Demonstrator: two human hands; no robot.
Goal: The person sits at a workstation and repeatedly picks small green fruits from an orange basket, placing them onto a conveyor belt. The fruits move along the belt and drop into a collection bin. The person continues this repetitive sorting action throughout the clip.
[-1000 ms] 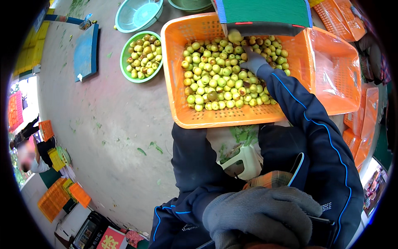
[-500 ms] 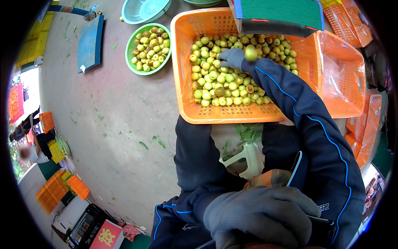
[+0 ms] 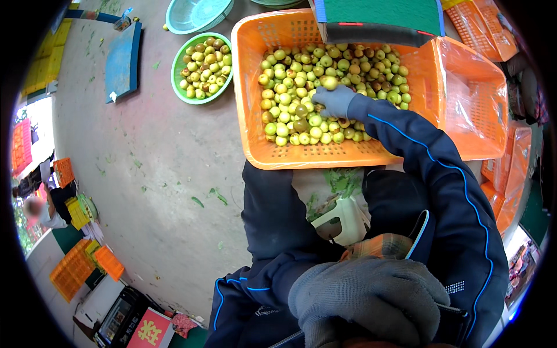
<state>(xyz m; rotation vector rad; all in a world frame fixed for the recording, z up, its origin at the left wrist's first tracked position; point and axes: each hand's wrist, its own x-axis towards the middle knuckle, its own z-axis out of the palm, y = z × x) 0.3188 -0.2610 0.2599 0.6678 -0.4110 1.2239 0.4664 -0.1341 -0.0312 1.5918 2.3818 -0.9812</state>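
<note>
A big orange plastic crate [image 3: 255, 153] lined with clear film holds a layer of round green-yellow jujubes [image 3: 301, 95], some browned. My right hand [image 3: 336, 101], in a grey glove, reaches in among them. Its fingers bend down over a jujube at their tips and partly hide it. Another jujube [image 3: 329, 82] shows right beside the back of that hand. My left hand [image 3: 371, 298], also gloved in grey, rests close to my body with its fingers curled. Whatever lies under its palm is hidden.
A green-topped chute [image 3: 380, 22] overhangs the crate's far side. Left of the crate stand a green basket [image 3: 200, 100] of jujubes and a light blue basin [image 3: 197, 16]. A film-lined orange crate [image 3: 473, 104] adjoins on the right. A white plastic stool [image 3: 350, 223] shows between my legs.
My right hand has drawn nearer and slightly right across the jujubes, its fingers now more bent. A jujube over its wrist has moved left beside the hand. My left hand stays put.
</note>
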